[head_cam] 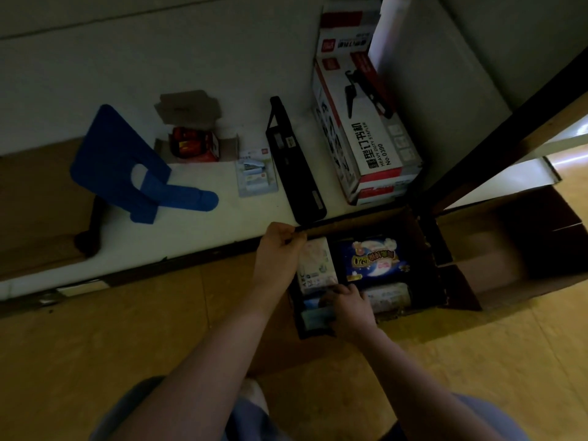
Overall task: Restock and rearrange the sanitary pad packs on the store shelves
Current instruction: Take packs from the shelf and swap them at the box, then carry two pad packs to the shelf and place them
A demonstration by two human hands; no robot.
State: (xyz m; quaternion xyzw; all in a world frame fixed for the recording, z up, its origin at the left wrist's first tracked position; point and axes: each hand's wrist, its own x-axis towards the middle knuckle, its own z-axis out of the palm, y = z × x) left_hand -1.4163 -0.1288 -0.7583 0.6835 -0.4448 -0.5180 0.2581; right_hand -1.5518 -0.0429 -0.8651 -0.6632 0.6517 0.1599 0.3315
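1. Beside the low shelf [191,230], on the floor, stands an open box [461,281] with the pad packs inside. The shelf part in view carries a stapler box [375,148] and no pads, so I judge the step in hand to be unloading stock.
2. The left hand [280,253] has its grip pinching the far end of a pale pack [318,265], which is at the box's left side, just under the shelf edge.
3. The right hand [350,307] lies on a teal pack [313,316] in the near-left corner. Its fingers are dark and partly hidden, so I cannot tell whether that grip is closed or only touching.
4. The pale pack's long axis runs from the shelf edge back toward the person, with its printed face up.
5. A blue pack [375,259] just beside it lies flat and face up, its long axis across the box.
6. The next move probably calls for lifting the pale pack clear of the rim and shelf edge. An end pinch on soft wrapper may slip, so a fuller hold would help.
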